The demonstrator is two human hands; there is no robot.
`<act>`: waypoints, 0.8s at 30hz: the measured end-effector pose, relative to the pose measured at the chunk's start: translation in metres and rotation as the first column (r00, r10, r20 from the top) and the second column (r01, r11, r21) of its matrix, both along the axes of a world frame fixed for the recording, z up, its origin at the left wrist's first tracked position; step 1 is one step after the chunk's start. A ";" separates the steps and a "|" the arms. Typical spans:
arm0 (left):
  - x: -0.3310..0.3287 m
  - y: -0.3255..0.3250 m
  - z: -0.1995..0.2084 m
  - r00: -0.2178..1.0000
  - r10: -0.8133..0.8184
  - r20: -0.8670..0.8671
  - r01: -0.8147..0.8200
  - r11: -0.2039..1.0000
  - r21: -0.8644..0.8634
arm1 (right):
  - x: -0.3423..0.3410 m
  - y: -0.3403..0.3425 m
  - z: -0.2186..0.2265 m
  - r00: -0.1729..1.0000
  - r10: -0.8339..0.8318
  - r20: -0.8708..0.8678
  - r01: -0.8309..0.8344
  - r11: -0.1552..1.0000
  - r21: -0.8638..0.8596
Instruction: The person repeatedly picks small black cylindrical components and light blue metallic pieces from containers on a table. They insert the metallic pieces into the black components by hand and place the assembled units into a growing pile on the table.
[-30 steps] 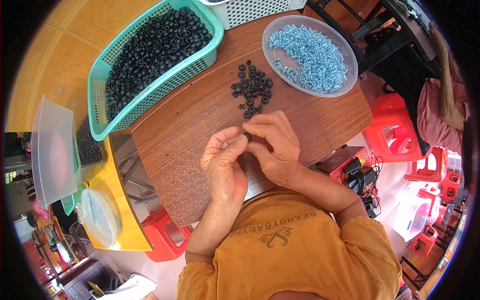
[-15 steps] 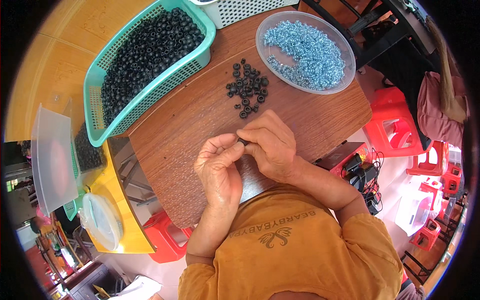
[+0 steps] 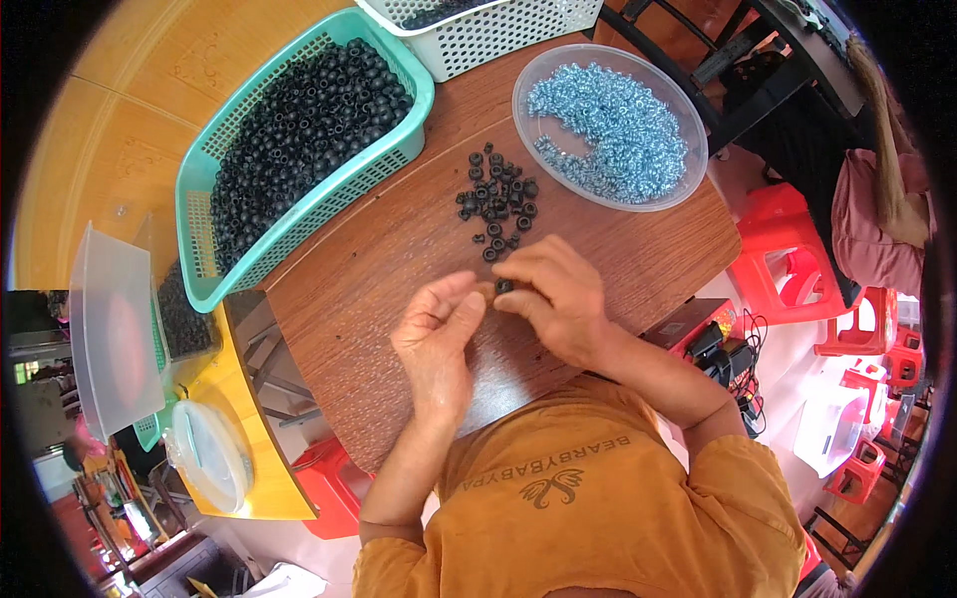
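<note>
clear plastic comes first at the far left, a lidded storage tub (image 3: 115,329) and a round lidded container (image 3: 209,453) on a yellow side table (image 3: 244,399). next to them on the round wooden table (image 3: 399,259) a teal basket (image 3: 299,140) sits heaped with small black ring-shaped parts, and the corner of a white basket (image 3: 488,30) shows at the top edge. moving inward, the left hand (image 3: 439,334) is curled, fingers bent in toward the thumb and narrow; whether it pinches anything i cannot tell. touching it from the right, the right hand (image 3: 558,294) pinches one black ring (image 3: 503,286) between thumb and fingertips, right where the two hands meet over the table. just beyond the hands lies a small loose pile of black rings (image 3: 495,199), perhaps two dozen. to the right of that a clear round bowl (image 3: 608,125) holds a thick crescent of bluish zinc-plated screws (image 3: 618,140), with a bare patch at its near side. judging by the full basket, the well-stocked bowl and no visible heap of finished pieces on the wooden table, most of the work looks left, with one piece in hand. red plastic stools (image 3: 797,259) stand at the far right.
</note>
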State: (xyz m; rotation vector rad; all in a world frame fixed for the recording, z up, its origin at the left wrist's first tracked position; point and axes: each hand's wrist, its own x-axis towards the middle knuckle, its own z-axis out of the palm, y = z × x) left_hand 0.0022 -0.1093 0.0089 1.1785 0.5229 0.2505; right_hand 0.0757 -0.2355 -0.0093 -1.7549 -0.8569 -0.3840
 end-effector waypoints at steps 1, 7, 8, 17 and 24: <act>0.005 0.005 -0.005 0.999 -0.007 0.032 0.005 0.998 0.068 | 0.005 -0.004 0.003 0.999 -0.009 -0.046 0.009 1.000 -0.012; 0.022 0.018 -0.014 0.981 -0.194 -0.013 0.106 0.478 0.872 | 0.061 -0.016 0.039 0.993 -0.114 -0.028 0.113 0.992 -0.049; 0.028 0.016 -0.011 0.975 -0.221 -0.037 0.109 0.323 0.940 | 0.072 -0.016 0.046 0.994 -0.105 -0.038 0.104 0.994 -0.041; 0.044 0.015 -0.026 0.959 -0.261 0.110 -0.108 0.022 0.994 | 0.175 0.018 0.088 0.968 -0.150 0.201 0.156 0.988 -0.013; 0.036 0.013 -0.020 0.977 -0.211 0.010 0.088 0.450 0.889 | 0.281 0.047 0.087 0.809 -0.341 0.479 0.494 0.836 -0.240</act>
